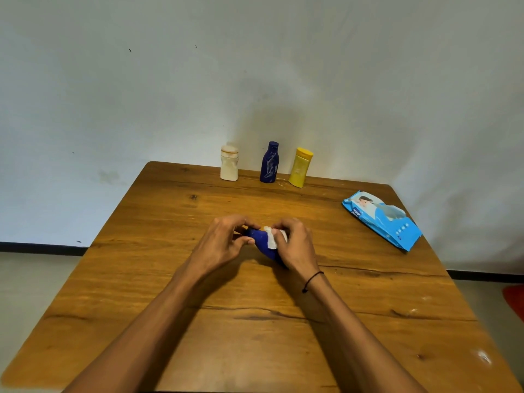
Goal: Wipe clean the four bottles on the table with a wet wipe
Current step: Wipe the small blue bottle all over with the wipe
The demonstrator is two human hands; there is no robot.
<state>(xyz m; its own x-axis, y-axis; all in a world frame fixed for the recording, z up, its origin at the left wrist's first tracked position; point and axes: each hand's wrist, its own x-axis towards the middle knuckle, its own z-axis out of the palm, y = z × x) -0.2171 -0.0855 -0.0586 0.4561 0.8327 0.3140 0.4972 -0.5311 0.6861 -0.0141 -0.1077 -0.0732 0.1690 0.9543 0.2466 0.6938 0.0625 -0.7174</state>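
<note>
Head view looks down on a brown wooden worktop (170,279) set against a pale wall (113,80), its far edge close to that wall. Both hands meet over the middle of the board. The left hand (219,245) has its fingers and thumb curled round the upper end of a dark blue plastic bottle (262,242), which lies tilted between the two hands, its lower end toward the person. The right hand (296,245) grips a crumpled white wet wipe (273,238) and presses it against the blue bottle's side; a thin black cord (312,279) circles that wrist.

Along the far edge three more bottles stand upright in a row, apart from each other: a squat cream plastic bottle (229,163) on the left, a tall dark blue bottle with a narrow neck (270,163) in the middle, and a yellow plastic bottle with a yellow cap (300,171) on the right, leaning slightly. A light blue soft pack of wipes (382,219) lies flat near the right edge, one corner reaching that edge.

Bare wood stretches between the hands and the bottle row, to the left of the hands as far as the left edge, and on either side of the forearms toward the near edge.
</note>
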